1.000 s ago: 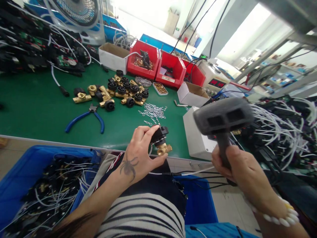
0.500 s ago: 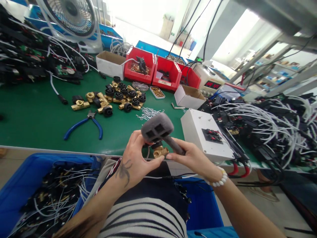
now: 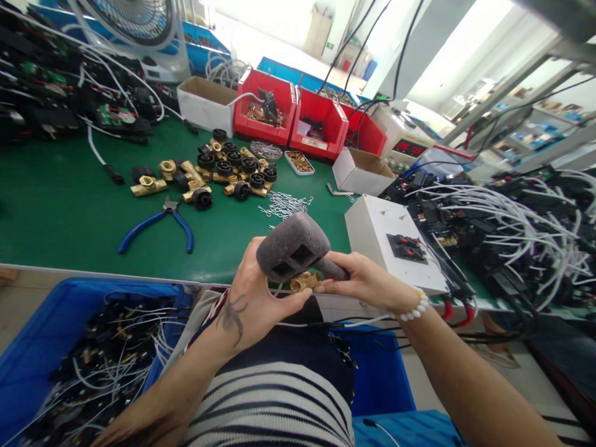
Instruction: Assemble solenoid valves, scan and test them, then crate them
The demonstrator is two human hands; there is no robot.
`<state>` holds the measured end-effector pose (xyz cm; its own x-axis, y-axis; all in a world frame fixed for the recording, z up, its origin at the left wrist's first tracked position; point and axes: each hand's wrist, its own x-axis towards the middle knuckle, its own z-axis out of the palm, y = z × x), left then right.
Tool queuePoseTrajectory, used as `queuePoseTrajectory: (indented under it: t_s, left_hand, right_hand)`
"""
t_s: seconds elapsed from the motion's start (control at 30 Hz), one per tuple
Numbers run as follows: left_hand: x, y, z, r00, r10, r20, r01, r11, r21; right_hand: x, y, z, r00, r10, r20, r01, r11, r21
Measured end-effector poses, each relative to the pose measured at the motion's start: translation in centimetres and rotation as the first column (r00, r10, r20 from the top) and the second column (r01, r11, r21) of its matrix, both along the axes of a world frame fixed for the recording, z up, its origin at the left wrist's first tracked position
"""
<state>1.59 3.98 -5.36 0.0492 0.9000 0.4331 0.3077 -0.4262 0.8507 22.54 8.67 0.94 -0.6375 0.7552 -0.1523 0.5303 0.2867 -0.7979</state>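
Observation:
My left hand (image 3: 256,288) is closed round a brass valve fitting (image 3: 305,282), its thumb along the lower side. A thin white cable runs out by this hand. Over the fitting lies a grey mallet-shaped tool (image 3: 293,245) with square openings in its head, hiding the left fingertips and whatever joins the fitting. My right hand (image 3: 361,279) is closed at the tool's short handle, its thumb tip touching the brass. Ahead on the green bench lie wire clips (image 3: 287,205), blue-handled cutting pliers (image 3: 162,226) and several brass fittings with black caps (image 3: 223,167).
Red bins (image 3: 265,108) and a small tray of brass parts (image 3: 299,162) stand at the back. A white switch box (image 3: 382,226) sits right, beside heaped cabled units (image 3: 503,230). Below the bench edge are blue crates (image 3: 60,298). A fan (image 3: 135,25) stands back left.
The grey head has tilted and come lower over the brass fitting, covering the black part that showed beneath it. Both hands stay close together; the whole view has shifted slightly.

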Motion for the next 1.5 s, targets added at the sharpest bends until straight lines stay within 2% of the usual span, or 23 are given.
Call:
queuePoseTrajectory:
  t_s: [0.1,0.2,0.27,0.33,0.4,0.43,0.5,0.57,0.63,0.7,0.73,0.87,0.9,1.03,1.07,1.2,1.27,1.37,1.4,1.5]
  left_hand:
    - [0.0,0.0,-0.1,1.000,0.021,0.006,-0.021,1.000,-0.014]
    - [0.2,0.0,-0.1,0.999,0.046,0.006,-0.046,0.999,0.011]
    - [0.3,0.1,0.0,0.999,0.035,-0.019,-0.034,0.998,0.055]
    - [0.4,0.1,0.1,0.999,0.021,-0.045,-0.017,0.996,0.092]
    - [0.4,0.1,0.1,0.998,0.030,-0.060,-0.023,0.994,0.107]
    - [0.4,0.1,0.1,0.997,0.036,-0.064,-0.029,0.994,0.107]
    - [0.5,0.1,0.1,0.997,0.048,-0.068,-0.041,0.993,0.111]
    - [0.6,0.1,0.1,0.996,0.051,-0.067,-0.043,0.992,0.115]
    - [0.6,0.1,0.1,0.997,0.046,-0.067,-0.038,0.993,0.114]
    - [0.6,0.1,0.1,0.997,0.043,-0.072,-0.035,0.993,0.114]
    - [0.6,0.1,0.2,0.996,0.044,-0.078,-0.034,0.992,0.121]
    - [0.6,0.2,0.1,0.992,0.070,-0.101,-0.054,0.986,0.155]
    - [0.6,0.2,0.1,0.992,0.073,-0.102,-0.057,0.986,0.154]
    - [0.6,0.1,0.0,0.994,0.056,-0.096,-0.044,0.992,0.117]
    - [0.6,0.1,0.0,0.994,0.056,-0.095,-0.045,0.992,0.119]
    - [0.6,0.1,-0.1,0.992,0.069,-0.105,-0.053,0.988,0.147]
    - [0.6,0.2,-0.2,0.992,0.067,-0.103,-0.053,0.989,0.135]
    - [0.5,0.3,-0.2,0.994,0.076,-0.083,-0.065,0.990,0.122]
    - [0.5,0.4,-0.2,0.993,0.076,-0.085,-0.065,0.990,0.125]
    - [0.6,0.4,-0.2,0.992,0.082,-0.094,-0.066,0.986,0.153]
  right_hand:
    - [-0.3,-0.4,0.2,1.000,-0.014,0.019,0.013,1.000,0.027]
    - [-0.2,-2.2,0.9,0.988,-0.153,-0.006,0.153,0.979,0.138]
    - [0.3,-4.0,1.4,0.953,-0.285,-0.103,0.300,0.935,0.189]
    - [1.1,-5.8,1.7,0.881,-0.416,-0.223,0.457,0.871,0.182]
    - [1.7,-7.1,1.9,0.834,-0.503,-0.225,0.544,0.817,0.191]
    - [2.0,-7.6,2.0,0.838,-0.525,-0.149,0.546,0.810,0.214]
    - [2.4,-8.1,2.1,0.860,-0.506,0.066,0.477,0.843,0.247]
    - [2.7,-8.3,2.3,0.868,-0.470,0.162,0.430,0.873,0.228]
    - [2.9,-8.5,2.5,0.856,-0.512,0.067,0.492,0.848,0.198]
    - [3.0,-8.5,2.5,0.812,-0.580,-0.061,0.581,0.794,0.181]
    - [2.9,-8.5,2.3,0.806,-0.588,-0.071,0.590,0.788,0.176]
    - [2.6,-8.0,1.7,0.874,-0.464,0.147,0.432,0.878,0.205]
    - [2.5,-7.9,1.7,0.874,-0.460,0.159,0.423,0.880,0.216]
    - [2.6,-8.0,1.7,0.804,-0.591,-0.062,0.588,0.775,0.233]
    - [2.5,-8.0,1.6,0.805,-0.590,-0.062,0.588,0.780,0.213]
    - [2.3,-7.9,1.2,0.882,-0.452,0.134,0.433,0.889,0.147]
    - [2.5,-7.9,1.2,0.872,-0.480,0.089,0.464,0.872,0.157]
    - [2.6,-7.8,1.2,0.802,-0.587,-0.112,0.597,0.782,0.176]
    - [2.5,-7.8,1.2,0.801,-0.588,-0.116,0.599,0.780,0.181]
    - [2.1,-7.6,1.2,0.877,-0.472,0.087,0.452,0.873,0.182]
